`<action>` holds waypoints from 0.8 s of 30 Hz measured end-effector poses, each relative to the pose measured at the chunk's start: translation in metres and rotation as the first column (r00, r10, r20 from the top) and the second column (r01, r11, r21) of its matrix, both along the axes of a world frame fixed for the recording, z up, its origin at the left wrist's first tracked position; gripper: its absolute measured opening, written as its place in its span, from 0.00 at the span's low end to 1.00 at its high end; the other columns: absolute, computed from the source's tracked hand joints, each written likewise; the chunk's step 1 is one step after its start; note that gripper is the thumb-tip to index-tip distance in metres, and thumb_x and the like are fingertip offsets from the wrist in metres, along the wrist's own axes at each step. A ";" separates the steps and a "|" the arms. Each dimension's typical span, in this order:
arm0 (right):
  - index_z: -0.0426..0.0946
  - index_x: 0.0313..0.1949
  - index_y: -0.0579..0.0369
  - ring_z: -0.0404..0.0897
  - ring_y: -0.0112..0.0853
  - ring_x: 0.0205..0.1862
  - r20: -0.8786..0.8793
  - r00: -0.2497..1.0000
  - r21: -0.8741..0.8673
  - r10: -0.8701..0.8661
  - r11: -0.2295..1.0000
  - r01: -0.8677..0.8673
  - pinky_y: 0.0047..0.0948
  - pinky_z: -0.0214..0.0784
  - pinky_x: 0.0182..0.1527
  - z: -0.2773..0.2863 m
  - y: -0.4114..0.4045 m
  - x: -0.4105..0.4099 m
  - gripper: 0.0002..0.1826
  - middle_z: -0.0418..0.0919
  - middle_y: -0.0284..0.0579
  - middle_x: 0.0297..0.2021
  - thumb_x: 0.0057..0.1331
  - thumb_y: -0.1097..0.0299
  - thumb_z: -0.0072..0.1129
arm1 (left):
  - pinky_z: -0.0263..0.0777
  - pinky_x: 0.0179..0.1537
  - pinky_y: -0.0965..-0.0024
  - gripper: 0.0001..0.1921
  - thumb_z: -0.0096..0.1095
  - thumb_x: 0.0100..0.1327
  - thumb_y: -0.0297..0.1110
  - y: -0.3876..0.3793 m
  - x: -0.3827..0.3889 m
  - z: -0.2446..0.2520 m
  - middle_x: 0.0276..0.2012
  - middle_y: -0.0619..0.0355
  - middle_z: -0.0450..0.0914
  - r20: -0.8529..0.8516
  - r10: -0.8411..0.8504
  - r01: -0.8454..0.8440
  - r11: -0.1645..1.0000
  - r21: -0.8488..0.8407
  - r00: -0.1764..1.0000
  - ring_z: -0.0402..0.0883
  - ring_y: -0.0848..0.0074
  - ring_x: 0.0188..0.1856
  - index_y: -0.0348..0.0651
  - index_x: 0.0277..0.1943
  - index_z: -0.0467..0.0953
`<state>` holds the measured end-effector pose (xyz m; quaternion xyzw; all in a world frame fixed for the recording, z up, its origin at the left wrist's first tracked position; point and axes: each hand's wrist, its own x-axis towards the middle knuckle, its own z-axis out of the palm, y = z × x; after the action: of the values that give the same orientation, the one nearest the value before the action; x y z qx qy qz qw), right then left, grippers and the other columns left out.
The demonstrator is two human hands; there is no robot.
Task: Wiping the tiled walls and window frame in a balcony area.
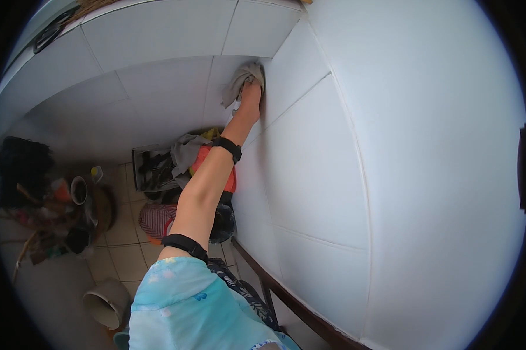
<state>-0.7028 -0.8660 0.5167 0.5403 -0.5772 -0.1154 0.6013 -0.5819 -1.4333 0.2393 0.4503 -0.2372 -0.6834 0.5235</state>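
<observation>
My left arm, in a light blue patterned sleeve with black straps at the upper arm and forearm, reaches up to the tiled corner. There my left hand (250,92) is closed on a grey-beige cloth (236,86), which is bunched against the wall. The fingers are largely hidden in its folds. A loose end of the cloth hangs down to the left of the hand. White wall tiles (306,148) stand close on the right of the arm. My right hand is out of view.
Below the arm are a box of dark items (136,177), a grey cloth (186,153), red-orange material (230,180) and a striped cloth (154,220). A beige bucket (107,304) and assorted containers are at left. A dark brown rail (285,295) runs along the lower right wall.
</observation>
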 end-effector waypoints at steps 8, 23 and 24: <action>0.62 0.15 0.50 0.58 0.33 0.18 -0.021 0.943 0.082 0.332 0.941 -0.330 0.36 0.48 0.24 0.007 -0.006 -0.003 0.22 0.60 0.38 0.15 0.69 0.62 0.50 | 0.58 0.61 0.67 0.26 0.42 0.69 0.43 0.040 0.004 0.031 0.64 0.56 0.66 -0.013 0.105 -0.106 0.982 -0.158 0.994 0.65 0.70 0.61 0.39 0.66 0.62; 0.68 0.24 0.53 0.59 0.30 0.20 -0.027 0.900 0.086 0.436 0.898 -0.432 0.32 0.48 0.28 0.004 0.002 -0.018 0.15 0.63 0.37 0.17 0.70 0.63 0.50 | 0.51 0.66 0.59 0.22 0.45 0.69 0.41 0.024 -0.016 0.087 0.60 0.40 0.70 0.193 0.471 -0.055 0.463 -0.885 0.861 0.63 0.48 0.63 0.33 0.58 0.71; 0.68 0.24 0.53 0.59 0.30 0.20 -0.019 0.903 0.090 0.430 0.900 -0.427 0.32 0.48 0.28 0.003 0.003 -0.018 0.15 0.63 0.37 0.17 0.70 0.63 0.50 | 0.48 0.68 0.62 0.26 0.40 0.70 0.46 0.029 -0.017 0.082 0.64 0.41 0.66 0.343 0.411 0.017 0.620 -0.784 0.844 0.60 0.50 0.66 0.35 0.62 0.68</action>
<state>-0.7210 -0.8626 0.5201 0.6764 -0.4273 -0.0148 0.5998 -0.5988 -1.4039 0.3213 0.3694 -0.5739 -0.3158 0.6591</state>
